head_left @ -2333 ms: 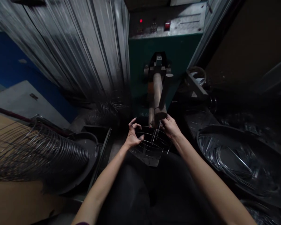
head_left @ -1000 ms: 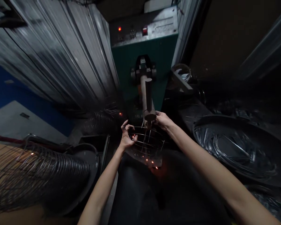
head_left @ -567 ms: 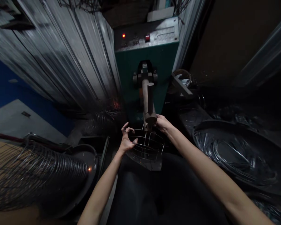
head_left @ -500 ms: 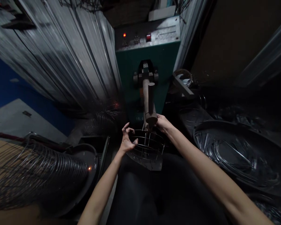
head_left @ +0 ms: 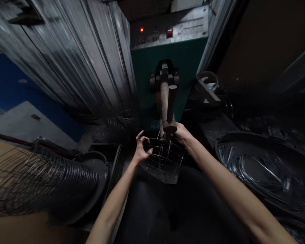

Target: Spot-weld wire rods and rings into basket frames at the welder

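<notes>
A round wire frame [head_left: 165, 157], made of thin rings joined by short upright wires, sits below the thick metal arm [head_left: 169, 112] of a green machine [head_left: 142, 78]. My left hand [head_left: 141, 149] grips its left side, with thumb and fingers curled about the rings. At the far right of the frame, my right hand [head_left: 181, 134] is closed beside the lower end of the arm. Its fingertips are partly hidden behind the arm, so what they pinch cannot be made out. Thin upright wires stand by the arm's tip, between my hands.
Many stacked wire rings [head_left: 73, 176] lie at the left on a round dark holder [head_left: 101, 162]. To the right, a wide dark basin [head_left: 231, 135] contains loose wire pieces. A red light [head_left: 141, 29] glows on the machine's top panel. Corrugated metal wall [head_left: 99, 51] stands behind.
The view has shifted slightly, and my hands with the wire frame appear a little further right. Small orange glints at the left are gone. Both hands keep nearly the same pose.
</notes>
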`<state>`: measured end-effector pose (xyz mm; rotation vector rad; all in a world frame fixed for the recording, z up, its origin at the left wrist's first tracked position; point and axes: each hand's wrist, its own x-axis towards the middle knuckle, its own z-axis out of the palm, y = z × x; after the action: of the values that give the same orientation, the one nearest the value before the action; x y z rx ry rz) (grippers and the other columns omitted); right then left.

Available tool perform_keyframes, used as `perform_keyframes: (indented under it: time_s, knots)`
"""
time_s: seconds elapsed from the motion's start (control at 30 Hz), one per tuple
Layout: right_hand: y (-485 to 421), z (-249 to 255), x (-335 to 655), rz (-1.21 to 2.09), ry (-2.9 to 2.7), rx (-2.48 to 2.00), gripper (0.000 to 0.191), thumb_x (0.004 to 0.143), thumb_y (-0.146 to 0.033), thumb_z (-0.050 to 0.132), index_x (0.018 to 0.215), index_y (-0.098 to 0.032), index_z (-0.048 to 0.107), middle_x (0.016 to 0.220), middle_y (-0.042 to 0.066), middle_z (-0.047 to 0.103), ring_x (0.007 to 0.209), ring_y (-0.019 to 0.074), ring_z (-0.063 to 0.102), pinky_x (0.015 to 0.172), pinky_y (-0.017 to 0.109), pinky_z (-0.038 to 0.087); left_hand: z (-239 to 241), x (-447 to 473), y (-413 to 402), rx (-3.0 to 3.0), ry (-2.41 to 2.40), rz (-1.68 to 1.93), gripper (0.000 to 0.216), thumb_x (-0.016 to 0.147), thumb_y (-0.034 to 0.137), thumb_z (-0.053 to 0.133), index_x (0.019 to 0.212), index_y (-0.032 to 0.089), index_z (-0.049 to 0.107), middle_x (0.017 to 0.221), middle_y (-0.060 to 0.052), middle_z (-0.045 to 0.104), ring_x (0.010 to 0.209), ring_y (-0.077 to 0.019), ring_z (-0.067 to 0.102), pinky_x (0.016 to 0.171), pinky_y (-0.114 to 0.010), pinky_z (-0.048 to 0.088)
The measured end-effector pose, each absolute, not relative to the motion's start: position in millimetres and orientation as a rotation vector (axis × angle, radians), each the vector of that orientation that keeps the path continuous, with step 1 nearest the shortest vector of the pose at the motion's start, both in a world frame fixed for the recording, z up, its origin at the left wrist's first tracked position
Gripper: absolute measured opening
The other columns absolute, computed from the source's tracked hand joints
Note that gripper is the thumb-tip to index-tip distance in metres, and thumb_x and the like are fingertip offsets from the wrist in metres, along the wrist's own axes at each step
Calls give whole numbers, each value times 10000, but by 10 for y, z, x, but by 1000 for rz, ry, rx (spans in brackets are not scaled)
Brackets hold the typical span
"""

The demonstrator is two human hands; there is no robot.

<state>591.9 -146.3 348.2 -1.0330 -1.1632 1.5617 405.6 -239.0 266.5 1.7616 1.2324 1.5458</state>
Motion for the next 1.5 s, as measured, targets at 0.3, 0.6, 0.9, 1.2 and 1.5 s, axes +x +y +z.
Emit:
perform_keyframes:
  time_s: [0.3,0.6,0.9,1.2,1.5]
  knots:
    - [-1407,3518,5924,1602,-1132,-1158,256,609,-173,728,686,-155,485,488,-50,461,422,50,411,385,166,291,2564,4047,-2360,1734,1163,1538,862,686,234,636,1375,279,121,922,6,464,839,-147,485,853,-348,414]
    - [-1400,3791,6195,1548,-1213,-1349,98,787,-112,625,770,-137,532,491,-30,479,377,46,364,347,162,224,2622,4206,-2478,2053,1165,1557,878,658,207,651,1374,236,145,977,-28,495,865,-175,539,858,-390,422]
    - [-2468,3830,7006,695,-2196,-1823,478,796,-534,622,1069,-143,580,788,99,656,720,237,618,599,272,407,2655,5009,-3717,2802,1010,1181,474,705,296,701,1143,355,528,1086,-90,582,902,-240,547,754,-372,363]
    - [-3084,3963,7337,711,-2522,-1188,248,889,-262,475,1117,-216,559,964,80,666,851,223,634,742,282,428,3528,4447,-3758,1766,1315,1369,726,736,440,701,1375,270,402,1188,-104,576,1025,-262,578,865,-418,472]
    - [-2409,3087,6617,863,-2349,-1313,191,897,-189,495,1005,-185,653,962,71,686,851,196,635,796,274,445,3611,5282,-3855,829,834,1074,334,876,444,544,1099,196,552,728,17,595,342,-7,384,340,-145,342]
